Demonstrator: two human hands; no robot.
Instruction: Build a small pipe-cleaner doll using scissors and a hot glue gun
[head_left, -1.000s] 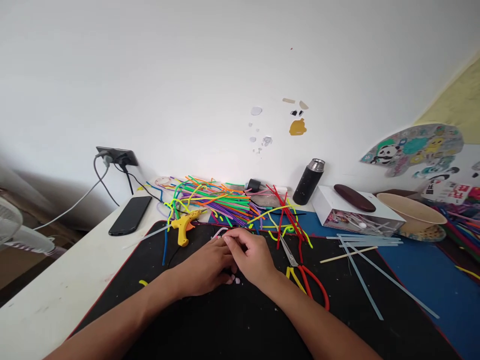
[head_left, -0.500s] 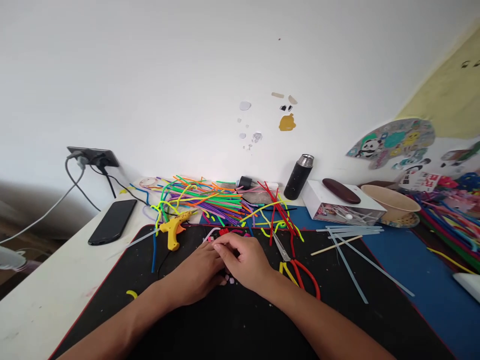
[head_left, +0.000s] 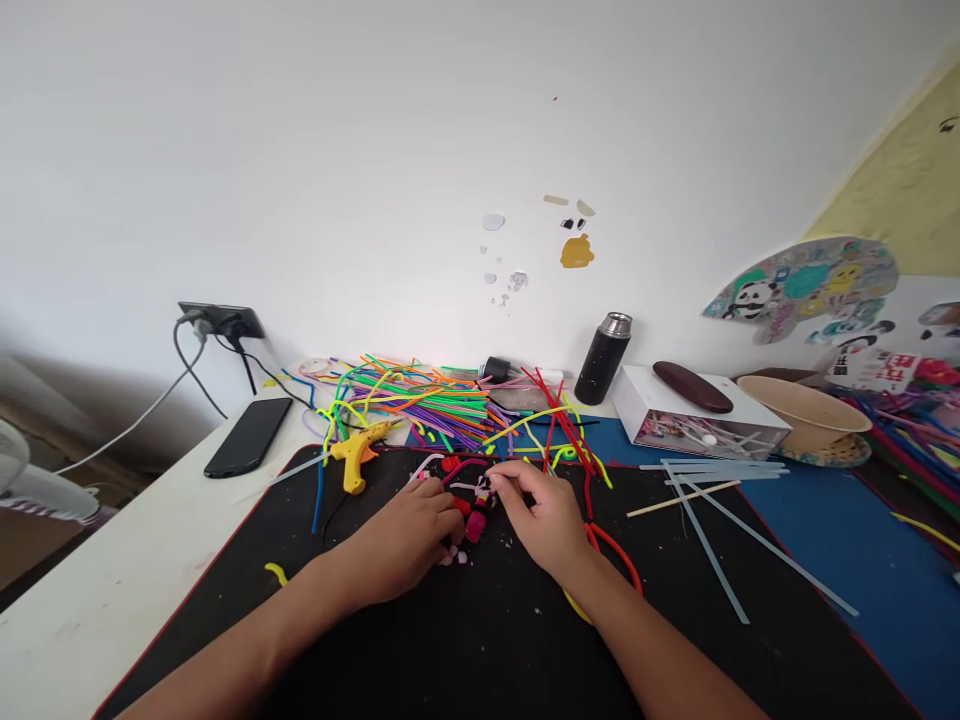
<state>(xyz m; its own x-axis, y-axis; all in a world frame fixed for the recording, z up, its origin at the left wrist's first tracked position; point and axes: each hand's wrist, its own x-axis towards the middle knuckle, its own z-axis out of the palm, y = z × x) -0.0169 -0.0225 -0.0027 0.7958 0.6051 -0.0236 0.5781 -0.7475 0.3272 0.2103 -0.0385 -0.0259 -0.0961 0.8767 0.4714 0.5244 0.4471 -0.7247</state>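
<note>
My left hand (head_left: pixel 420 528) rests on the black mat (head_left: pixel 480 640) with its fingers curled down, and what lies beneath them is hidden. By its fingertips are a small red piece (head_left: pixel 463 507), a magenta piece (head_left: pixel 475 526) and tiny lilac bits (head_left: pixel 460 557). Thumb and index finger of my right hand (head_left: pixel 544 515) are pinched together at a small black-and-white piece (head_left: pixel 484 487), too small to make out. Under my right wrist lie scissors with red-and-yellow handles (head_left: pixel 615 553), partly covered.
Behind my hands lies a pile of coloured pipe cleaners (head_left: pixel 427 400). A yellow glue gun (head_left: pixel 356 458) and phone (head_left: pixel 247 437) are left. To the right are clear glue sticks (head_left: pixel 712 550), a wooden stick (head_left: pixel 679 500), a black flask (head_left: pixel 604 358) and a white box (head_left: pixel 637 400).
My hands, together before, have come apart. My right hand has moved right, over the scissors, and small red, magenta and black-and-white pieces now show between them. The view has shifted slightly.
</note>
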